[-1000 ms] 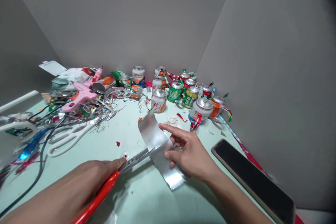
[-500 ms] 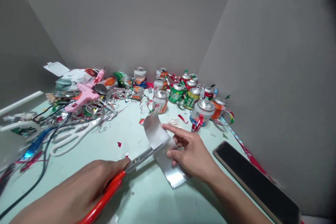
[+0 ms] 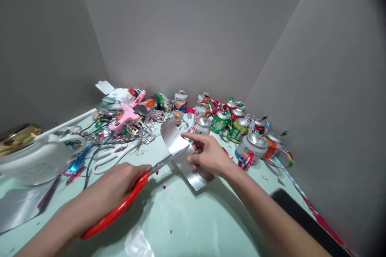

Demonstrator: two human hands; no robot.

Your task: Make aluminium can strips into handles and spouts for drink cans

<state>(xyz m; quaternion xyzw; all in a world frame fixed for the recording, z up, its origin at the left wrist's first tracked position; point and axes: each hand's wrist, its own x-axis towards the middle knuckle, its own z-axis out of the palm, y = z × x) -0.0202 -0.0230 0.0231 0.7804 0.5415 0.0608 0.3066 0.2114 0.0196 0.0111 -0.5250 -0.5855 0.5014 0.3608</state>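
Observation:
Red-handled scissors are gripped in my left hand, its fingers wrapped through the handles. Their metal blades reach up and right across a silver sheet of can metal, which curls upward beyond the blades. My right hand holds the sheet from the right, with thumb and fingers on it and the index finger stretched along its edge. The sheet's lower part hangs below the blades, above the table. Part of the lower blade is hidden by the sheet.
Several cut drink cans with strip handles stand at the back right. A pink glue gun, white scissors and metal scraps lie at left, near a white teapot-like vessel. A phone lies at right.
The view has shifted left, bringing the white vessel and another metal sheet into sight. Both hands still hold the scissors and the sheet, which sit slightly higher in the picture.

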